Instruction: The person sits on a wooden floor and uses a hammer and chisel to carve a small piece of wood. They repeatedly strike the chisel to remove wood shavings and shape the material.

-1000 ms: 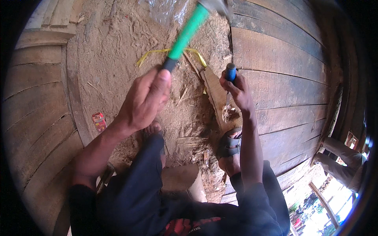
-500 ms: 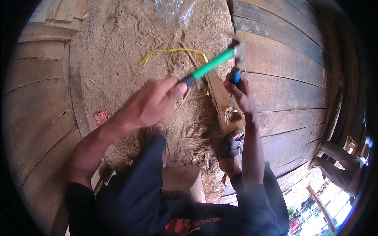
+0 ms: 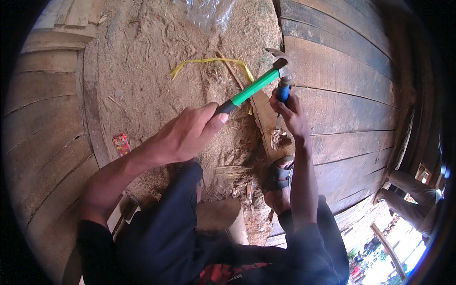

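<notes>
My left hand (image 3: 185, 134) is wrapped round the black grip of a claw hammer (image 3: 256, 89) with a green handle. The hammer's head meets the top end of a chisel (image 3: 283, 93) with a blue handle, gripped in my right hand (image 3: 295, 116). Downward from that hand runs the chisel's metal blade, to a narrow wooden board (image 3: 262, 108) on the ground. Around the blade's tip lie pale, rough wood chips (image 3: 279, 138); the exact cutting edge is hard to make out. A sandalled foot (image 3: 278, 175) of mine is at the board's near end.
Sawdust and dirt (image 3: 142, 71) cover the ground, with a yellow strap (image 3: 209, 60) and a small red packet (image 3: 121, 143) on it. Plank walls (image 3: 342, 109) rise at right and left. Clear plastic (image 3: 209, 12) lies far off. Another person's legs (image 3: 411, 197) show at right.
The hammer's head, blurred above the chisel before, has come down onto the top of its handle. My left hand has lowered slightly; the right hand holds the chisel in the same place.
</notes>
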`<state>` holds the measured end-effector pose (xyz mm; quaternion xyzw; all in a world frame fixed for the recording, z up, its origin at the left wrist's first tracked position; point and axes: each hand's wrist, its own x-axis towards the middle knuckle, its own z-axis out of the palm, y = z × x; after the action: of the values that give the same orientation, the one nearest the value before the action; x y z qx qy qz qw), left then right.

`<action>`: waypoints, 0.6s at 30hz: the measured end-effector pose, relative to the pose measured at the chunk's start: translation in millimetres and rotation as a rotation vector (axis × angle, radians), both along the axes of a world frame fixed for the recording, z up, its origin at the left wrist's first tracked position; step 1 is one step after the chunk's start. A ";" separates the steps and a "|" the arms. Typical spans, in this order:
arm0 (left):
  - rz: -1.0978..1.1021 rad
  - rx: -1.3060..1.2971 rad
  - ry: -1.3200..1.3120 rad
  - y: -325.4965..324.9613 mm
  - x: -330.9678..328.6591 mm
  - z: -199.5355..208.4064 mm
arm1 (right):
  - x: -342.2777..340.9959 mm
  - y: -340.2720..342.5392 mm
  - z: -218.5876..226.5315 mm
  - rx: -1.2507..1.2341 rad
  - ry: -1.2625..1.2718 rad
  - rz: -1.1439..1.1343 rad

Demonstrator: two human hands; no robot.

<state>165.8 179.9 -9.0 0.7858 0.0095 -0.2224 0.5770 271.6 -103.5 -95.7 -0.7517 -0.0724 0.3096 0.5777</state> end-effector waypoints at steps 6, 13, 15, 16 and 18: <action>0.341 -0.308 -0.020 -8.6 -1.2 3.7 | 2.4 -2.2 -3.9 -0.032 -0.016 0.041; 0.186 -0.167 0.119 0.8 0.0 4.5 | 2.5 -6.2 -5.7 -0.070 0.007 0.030; 0.173 -0.167 0.092 -5.7 -4.6 2.4 | -0.7 -7.5 -8.8 -0.064 -0.003 0.043; 0.038 -0.049 0.081 -5.0 -5.7 -1.8 | 2.7 -6.7 -8.2 -0.057 -0.019 0.054; -0.114 0.071 0.011 -2.4 -7.1 -8.9 | -0.3 -5.3 -9.0 -0.049 -0.060 0.013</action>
<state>158.7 177.5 -18.0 0.8037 -0.0244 -0.2589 0.5352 271.4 -108.8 -104.8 -0.7740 -0.0872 0.2923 0.5548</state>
